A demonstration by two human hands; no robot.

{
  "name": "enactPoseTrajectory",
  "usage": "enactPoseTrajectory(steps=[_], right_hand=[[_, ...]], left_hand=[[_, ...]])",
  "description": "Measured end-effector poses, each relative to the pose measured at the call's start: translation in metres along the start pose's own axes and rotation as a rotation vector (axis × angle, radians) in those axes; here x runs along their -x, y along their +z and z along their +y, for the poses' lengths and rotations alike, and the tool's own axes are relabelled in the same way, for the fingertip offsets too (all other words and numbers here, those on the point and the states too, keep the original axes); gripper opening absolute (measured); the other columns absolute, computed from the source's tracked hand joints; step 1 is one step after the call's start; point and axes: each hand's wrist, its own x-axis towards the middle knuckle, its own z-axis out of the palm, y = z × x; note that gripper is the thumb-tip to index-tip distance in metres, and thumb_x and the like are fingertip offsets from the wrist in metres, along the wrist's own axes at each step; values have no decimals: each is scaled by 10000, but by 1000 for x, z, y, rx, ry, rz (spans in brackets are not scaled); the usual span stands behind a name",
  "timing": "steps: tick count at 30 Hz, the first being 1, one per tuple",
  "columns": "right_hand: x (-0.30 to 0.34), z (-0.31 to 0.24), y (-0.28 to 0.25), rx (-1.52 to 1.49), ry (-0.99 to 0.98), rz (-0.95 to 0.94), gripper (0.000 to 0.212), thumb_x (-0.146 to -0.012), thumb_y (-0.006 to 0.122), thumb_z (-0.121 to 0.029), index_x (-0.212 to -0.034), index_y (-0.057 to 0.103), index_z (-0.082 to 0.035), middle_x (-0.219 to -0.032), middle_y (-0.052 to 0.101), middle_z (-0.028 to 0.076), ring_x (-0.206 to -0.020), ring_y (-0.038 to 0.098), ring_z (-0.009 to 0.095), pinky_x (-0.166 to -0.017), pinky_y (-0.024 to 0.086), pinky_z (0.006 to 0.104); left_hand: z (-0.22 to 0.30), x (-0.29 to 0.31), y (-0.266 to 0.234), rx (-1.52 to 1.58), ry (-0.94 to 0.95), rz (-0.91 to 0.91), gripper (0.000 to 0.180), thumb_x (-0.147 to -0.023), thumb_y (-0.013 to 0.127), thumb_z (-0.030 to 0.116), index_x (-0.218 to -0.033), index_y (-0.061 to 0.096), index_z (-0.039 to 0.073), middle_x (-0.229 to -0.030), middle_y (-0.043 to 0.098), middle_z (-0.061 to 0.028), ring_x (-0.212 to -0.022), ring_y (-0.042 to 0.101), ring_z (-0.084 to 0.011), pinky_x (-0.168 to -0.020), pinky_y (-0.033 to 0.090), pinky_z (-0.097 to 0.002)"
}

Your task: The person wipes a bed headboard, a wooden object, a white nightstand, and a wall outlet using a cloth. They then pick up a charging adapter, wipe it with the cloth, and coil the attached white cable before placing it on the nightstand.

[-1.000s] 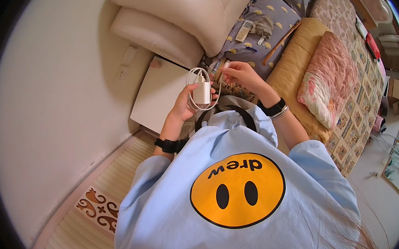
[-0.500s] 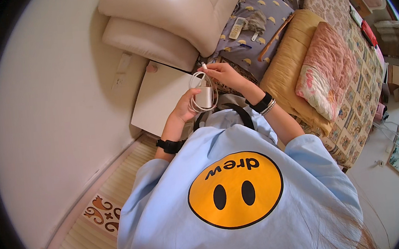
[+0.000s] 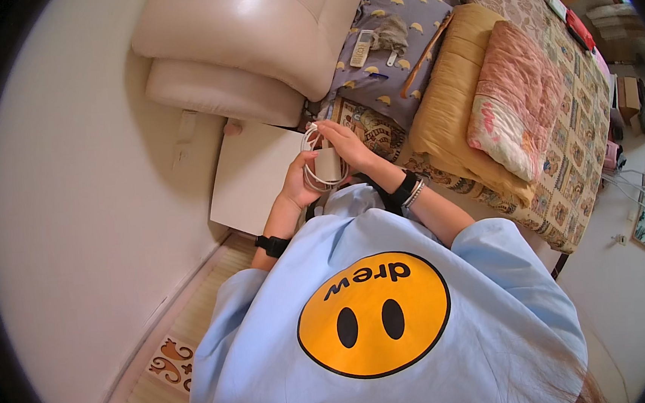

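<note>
A white power adapter (image 3: 327, 166) with a looped white charging cable (image 3: 307, 170) is held in front of my body. My left hand (image 3: 298, 184) grips the adapter and the lower loops from the left, its thumb across the near face. My right hand (image 3: 347, 146) comes in from the right, its fingers together on the top of the cable coil. Part of the coil and the cable's plug end are hidden behind the fingers. Both wrists wear black bands; a beaded bracelet is also on the right one.
Beyond my left hand stands a white cabinet (image 3: 249, 178), beside a cream padded headboard (image 3: 220, 50). On the bed to the right are a remote control (image 3: 360, 49), a grey cloth (image 3: 390, 37), a rolled yellow quilt (image 3: 454, 92) and a folded pink quilt (image 3: 519, 95).
My right hand has moved from pinching the raised cable end down against the coil, closer to the left hand. The view has shifted slightly; the left hand keeps its grip.
</note>
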Motion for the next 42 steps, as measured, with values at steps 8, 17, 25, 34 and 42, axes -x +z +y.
enactPoseTrajectory(steps=[8, 17, 25, 34, 42], right_hand=[[9, 17, -25, -59, 36, 34, 286, -881, 586, -199, -1087, 521, -11, -913, 592, 58, -812, 564, 109, -695, 477, 251], [4, 60, -27, -380, -78, 488, 200, -897, 556, -159, -1037, 525, -19, -844, 599, 43, -764, 567, 111, -684, 464, 250], [11, 70, -47, -568, -13, 544, 194, -925, 508, -183, -1047, 515, -32, -873, 607, 62, -793, 580, 143, -694, 468, 276], [17, 68, -63, -789, 46, 489, 197, -948, 457, -172, -1060, 501, -15, -910, 615, 91, -861, 600, 190, -767, 505, 345], [16, 65, -69, -772, 82, 606, 197, -945, 469, -184, -1054, 488, -20, -897, 612, 84, -833, 606, 192, -742, 514, 346]], left_hand=[[6, -13, 11, -182, -177, -58, 518, -804, 529, 322, -1270, 428, 121, -1178, 532, -154, -1029, 568, -343, -851, 498, -484], [-34, -42, 5, -501, 265, 347, 409, -911, 519, 320, -1216, 442, 58, -1131, 531, -146, -980, 583, -248, -729, 557, -441], [-33, -49, 5, -692, 491, 510, 304, -906, 557, 269, -997, 606, -17, -899, 620, -75, -762, 622, -138, -610, 568, -281], [-26, -56, 14, -789, 362, 480, 297, -929, 512, 233, -1140, 578, 35, -983, 616, -67, -811, 613, -130, -629, 543, -253], [-26, -68, 11, -955, 509, 477, 378, -919, 496, 89, -1274, 434, -23, -1030, 642, -118, -829, 616, -126, -672, 527, -245]])
